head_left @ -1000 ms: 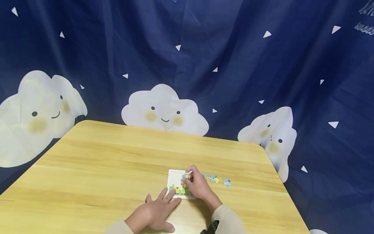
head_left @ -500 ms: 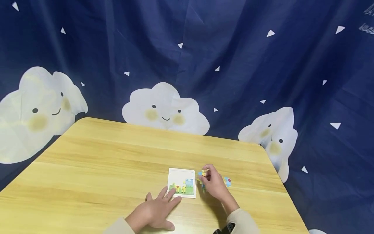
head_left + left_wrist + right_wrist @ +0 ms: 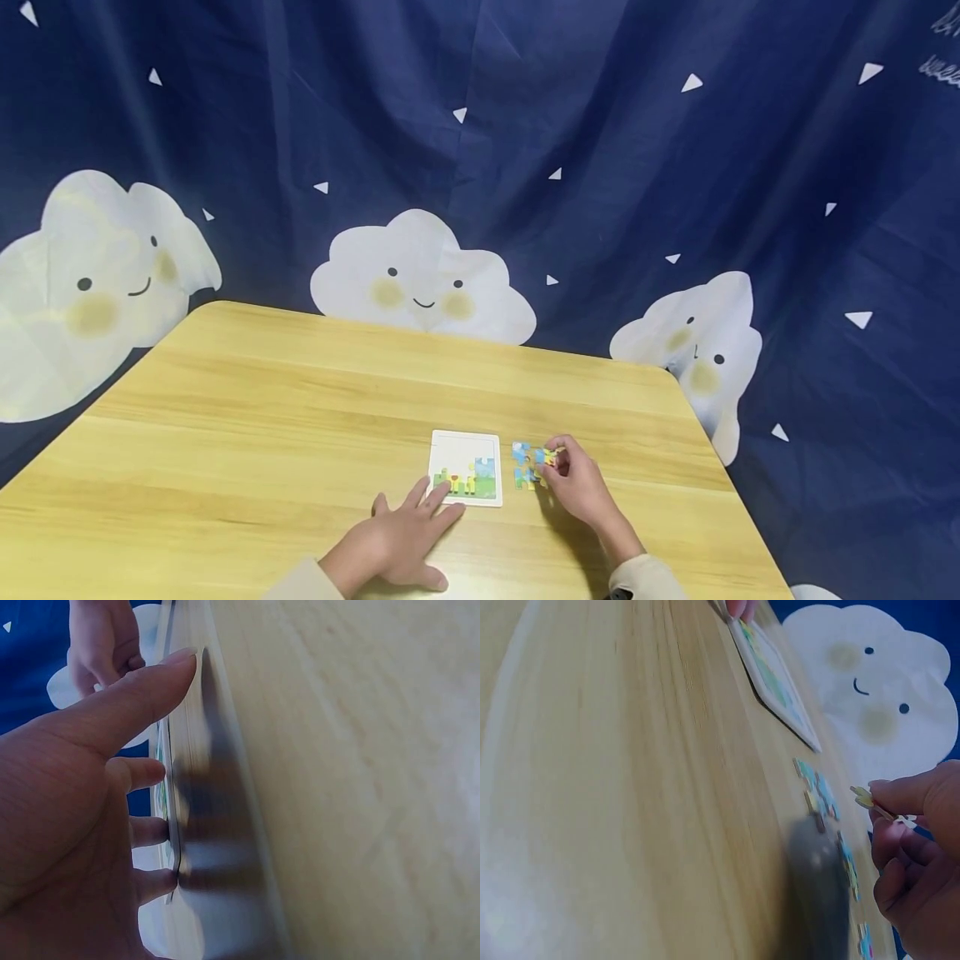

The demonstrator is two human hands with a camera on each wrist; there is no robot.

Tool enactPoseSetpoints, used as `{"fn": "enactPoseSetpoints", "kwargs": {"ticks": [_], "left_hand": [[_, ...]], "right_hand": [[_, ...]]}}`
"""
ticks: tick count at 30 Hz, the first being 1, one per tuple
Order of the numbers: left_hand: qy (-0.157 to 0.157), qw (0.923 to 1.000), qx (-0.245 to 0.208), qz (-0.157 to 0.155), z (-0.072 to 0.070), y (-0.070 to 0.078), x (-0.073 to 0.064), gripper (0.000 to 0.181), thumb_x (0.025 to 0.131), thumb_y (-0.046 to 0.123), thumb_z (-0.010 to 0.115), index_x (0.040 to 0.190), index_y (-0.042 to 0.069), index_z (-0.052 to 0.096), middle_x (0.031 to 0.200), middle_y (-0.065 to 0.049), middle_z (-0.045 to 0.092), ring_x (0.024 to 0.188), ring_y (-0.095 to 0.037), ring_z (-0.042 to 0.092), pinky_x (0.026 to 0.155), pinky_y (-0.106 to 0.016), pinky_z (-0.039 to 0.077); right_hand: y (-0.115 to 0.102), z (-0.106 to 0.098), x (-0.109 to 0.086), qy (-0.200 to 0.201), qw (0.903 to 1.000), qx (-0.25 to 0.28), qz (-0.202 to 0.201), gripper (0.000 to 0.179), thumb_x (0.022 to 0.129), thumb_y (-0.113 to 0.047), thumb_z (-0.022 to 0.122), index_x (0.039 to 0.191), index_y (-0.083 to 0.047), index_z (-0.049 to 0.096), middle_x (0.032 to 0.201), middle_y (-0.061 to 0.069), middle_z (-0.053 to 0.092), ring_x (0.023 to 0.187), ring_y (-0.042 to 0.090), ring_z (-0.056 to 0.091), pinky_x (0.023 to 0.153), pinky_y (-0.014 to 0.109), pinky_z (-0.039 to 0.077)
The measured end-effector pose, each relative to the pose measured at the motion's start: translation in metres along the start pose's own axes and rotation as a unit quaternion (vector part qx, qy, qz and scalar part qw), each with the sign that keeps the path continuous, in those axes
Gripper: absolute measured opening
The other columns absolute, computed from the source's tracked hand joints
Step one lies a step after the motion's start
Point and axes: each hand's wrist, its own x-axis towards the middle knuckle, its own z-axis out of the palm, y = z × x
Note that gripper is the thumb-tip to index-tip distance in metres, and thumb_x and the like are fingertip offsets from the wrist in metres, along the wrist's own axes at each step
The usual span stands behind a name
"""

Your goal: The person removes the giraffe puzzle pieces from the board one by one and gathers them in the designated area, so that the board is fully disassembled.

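My left hand (image 3: 405, 537) lies with fingers spread, fingertips on the near left corner of a white-framed puzzle board (image 3: 457, 442). Green, yellow and blue pieces fill the board's near strip and part of its right side; the rest is bare white. To the right, my right hand (image 3: 581, 483) pinches a small jigsaw piece (image 3: 879, 805) between thumb and finger, raised off the table in the right wrist view. Below and beside it lie several loose jigsaw pieces (image 3: 521, 452), some partly hidden by the fingers. The pinched piece's picture is hard to make out.
The wooden table (image 3: 300, 400) extends beyond the board on all sides. Behind its far edge hangs a dark blue curtain (image 3: 585, 108) printed with smiling clouds and white triangles. One loose piece (image 3: 865, 942) lies at the near end of the row in the right wrist view.
My right hand has moved right, from over the board to the loose pieces beside it, uncovering the board's right part. My left hand has stayed in place.
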Motion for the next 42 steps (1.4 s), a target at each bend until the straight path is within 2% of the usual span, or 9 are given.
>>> {"fn": "enactPoseSetpoints", "kwargs": {"ticks": [9,14,21,28,34,38,42], "left_hand": [[-0.006,1.0000,-0.004,-0.001,-0.002,-0.001,0.000,0.087,0.074,0.061,0.065,0.146,0.026,0.032,0.156,-0.009,0.022,0.142,-0.038,0.017,0.088,-0.081,0.022],[-0.003,1.0000,-0.004,0.000,-0.002,-0.001,0.000,0.087,0.074,0.060,0.066,0.146,0.025,0.032,0.156,-0.010,0.022,0.142,-0.038,0.017,0.088,-0.081,0.022],[-0.004,1.0000,0.001,-0.002,0.000,-0.001,0.001,0.086,0.074,0.061,0.065,0.146,0.027,0.032,0.156,-0.008,0.022,0.142,-0.038,0.017,0.088,-0.080,0.023],[-0.007,1.0000,0.000,-0.005,-0.001,-0.001,0.002,0.087,0.074,0.061,0.065,0.146,0.027,0.032,0.156,-0.008,0.022,0.142,-0.037,0.016,0.088,-0.080,0.022],[-0.010,0.9999,-0.003,-0.010,-0.002,0.000,0.001,0.086,0.074,0.061,0.066,0.146,0.027,0.033,0.156,-0.008,0.023,0.143,-0.036,0.017,0.089,-0.080,0.022],[-0.011,0.9998,-0.006,-0.012,-0.003,0.001,0.001,0.086,0.074,0.060,0.066,0.146,0.027,0.033,0.156,-0.007,0.023,0.143,-0.037,0.017,0.090,-0.080,0.021],[-0.010,0.9999,-0.004,-0.011,-0.003,0.001,0.001,0.086,0.074,0.060,0.066,0.146,0.027,0.033,0.156,-0.008,0.023,0.142,-0.037,0.017,0.090,-0.080,0.021]], "right_hand": [[0.011,-0.007,-0.010,0.004,0.9997,-0.001,0.025,0.025,0.083,-0.005,0.069,0.106,-0.002,0.058,0.077,0.004,0.050,0.068,0.013,0.048,0.053,0.021,0.042],[0.016,-0.007,-0.012,0.004,0.9992,-0.029,0.026,0.020,0.083,-0.006,0.069,0.100,-0.003,0.060,0.073,0.001,0.052,0.065,0.011,0.048,0.051,0.021,0.041],[0.019,-0.005,-0.013,0.010,0.9976,-0.064,0.025,0.021,0.084,-0.011,0.069,0.100,-0.001,0.060,0.070,0.000,0.054,0.060,0.010,0.048,0.050,0.021,0.039],[0.017,-0.004,-0.015,0.028,0.9926,-0.118,0.002,0.022,0.082,-0.015,0.072,0.097,-0.002,0.061,0.072,-0.002,0.054,0.066,0.010,0.048,0.056,0.022,0.039],[0.016,-0.002,-0.016,0.036,0.9892,-0.142,-0.011,0.022,0.082,-0.014,0.072,0.096,-0.002,0.061,0.074,-0.001,0.052,0.068,0.010,0.047,0.058,0.023,0.040],[0.012,0.001,-0.014,0.051,0.9886,-0.141,-0.012,0.019,0.083,-0.015,0.071,0.094,-0.003,0.061,0.072,-0.001,0.050,0.066,0.011,0.044,0.059,0.024,0.038],[0.004,0.005,-0.009,0.056,0.9895,-0.129,-0.034,0.017,0.083,-0.013,0.070,0.094,-0.004,0.062,0.074,-0.002,0.051,0.068,0.010,0.045,0.065,0.026,0.040]]}}
